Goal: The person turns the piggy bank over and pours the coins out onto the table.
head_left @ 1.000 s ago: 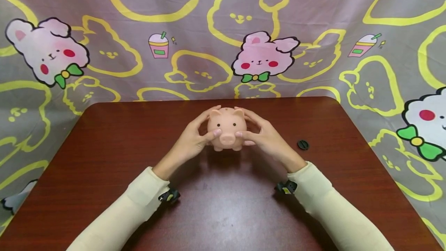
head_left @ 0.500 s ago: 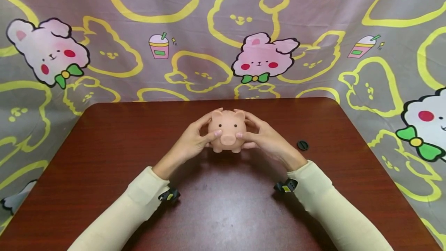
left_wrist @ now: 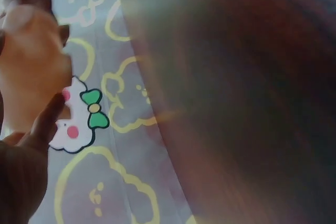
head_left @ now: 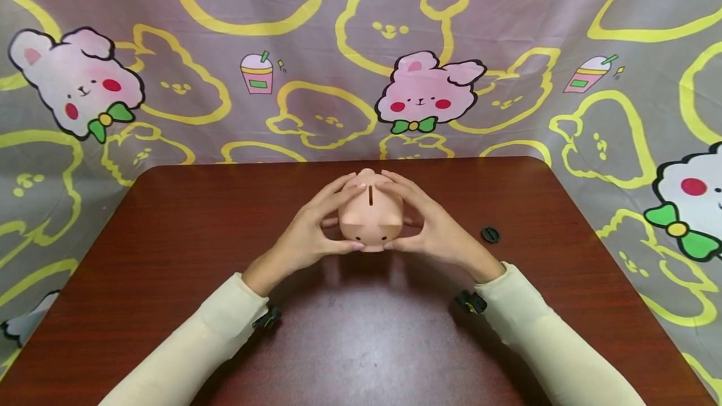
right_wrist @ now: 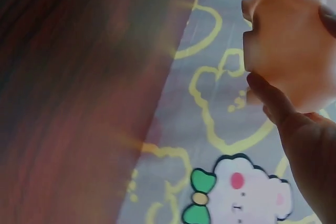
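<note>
1. The pink piggy bank (head_left: 370, 224) is sitting dead centre, squarely between the left hand (head_left: 307, 224) and the right hand (head_left: 437, 227), neither one looking nearer.
2. Both hands are gripping it from the sides: thumbs are pressing beside the snout, fingers are wrapping round toward the back.
3. Its long axis is running straight away from the person, snout pointing toward the body, rump toward the patterned cloth (head_left: 316, 49).
4. The top is facing the head camera, and the coin slot (head_left: 370, 195) is lining up along that same axis.
5. It seems to be hanging above the table (head_left: 197, 218); the wrist views are showing cloth beyond the feet.
6. Off to the right, the black disc (head_left: 491, 234) is lying on the tabletop, apart from both hands, with the right one being nearer.
7. As for containers, the slot is showing only darkness; whatever the bank is holding, I'm not able to tell.
</note>
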{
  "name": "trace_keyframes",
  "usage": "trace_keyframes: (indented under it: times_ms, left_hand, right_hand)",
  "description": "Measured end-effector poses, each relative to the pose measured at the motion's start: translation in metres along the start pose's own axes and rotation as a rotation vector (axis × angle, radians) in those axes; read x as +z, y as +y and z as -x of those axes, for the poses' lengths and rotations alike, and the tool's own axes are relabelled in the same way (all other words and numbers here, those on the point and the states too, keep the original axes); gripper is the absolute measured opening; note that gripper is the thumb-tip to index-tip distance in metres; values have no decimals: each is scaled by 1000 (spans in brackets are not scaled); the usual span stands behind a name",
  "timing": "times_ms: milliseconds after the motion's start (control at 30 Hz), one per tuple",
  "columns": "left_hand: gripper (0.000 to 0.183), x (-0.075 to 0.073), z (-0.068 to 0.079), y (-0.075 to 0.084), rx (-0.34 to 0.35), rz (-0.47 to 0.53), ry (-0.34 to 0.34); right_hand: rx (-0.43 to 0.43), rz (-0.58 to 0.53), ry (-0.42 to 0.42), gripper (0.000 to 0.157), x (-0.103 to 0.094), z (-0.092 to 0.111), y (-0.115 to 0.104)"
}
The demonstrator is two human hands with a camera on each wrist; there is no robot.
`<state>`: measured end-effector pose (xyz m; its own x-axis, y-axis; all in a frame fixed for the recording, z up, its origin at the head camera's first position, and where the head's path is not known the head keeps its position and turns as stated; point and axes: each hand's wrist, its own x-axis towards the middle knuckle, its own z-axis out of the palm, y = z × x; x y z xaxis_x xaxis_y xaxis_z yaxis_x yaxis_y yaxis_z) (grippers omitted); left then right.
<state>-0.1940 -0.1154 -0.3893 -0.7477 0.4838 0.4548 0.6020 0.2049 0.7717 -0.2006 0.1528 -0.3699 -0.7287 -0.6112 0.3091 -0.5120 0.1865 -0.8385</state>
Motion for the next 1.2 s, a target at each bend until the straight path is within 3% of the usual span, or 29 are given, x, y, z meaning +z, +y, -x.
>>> trace_keyframes:
  times_ms: [167, 267, 500, 667, 800, 967, 1100, 1200]
  left_hand:
    - [89, 2, 3, -1, 231, -204, 40]
    - [92, 2, 3, -1, 301, -290, 65]
    - [97, 1, 5, -1, 347, -330, 72]
    - [95, 1, 4, -2, 326, -307, 60]
    - [91, 3, 4, 0, 204, -173, 31]
    - [86, 6, 2, 4, 1, 33, 36]
    - [77, 3, -5, 13, -71, 26, 66]
    - [70, -1, -13, 24, -106, -43, 73]
  right_hand:
    - [-122, 209, 28, 87, 0, 5, -6]
    - [-169, 277, 38, 86, 0, 6, -7]
    - [-222, 307, 56, 85, 3, 7, -7]
    - [-193, 287, 56, 85, 3, 8, -7]
    - [-86, 160, 41, 90, 2, 9, -6]
    - [123, -107, 57, 94, 1, 9, -1]
    - [227, -466, 66, 84, 3, 8, 10]
    - [266, -735, 60, 78, 6, 8, 18]
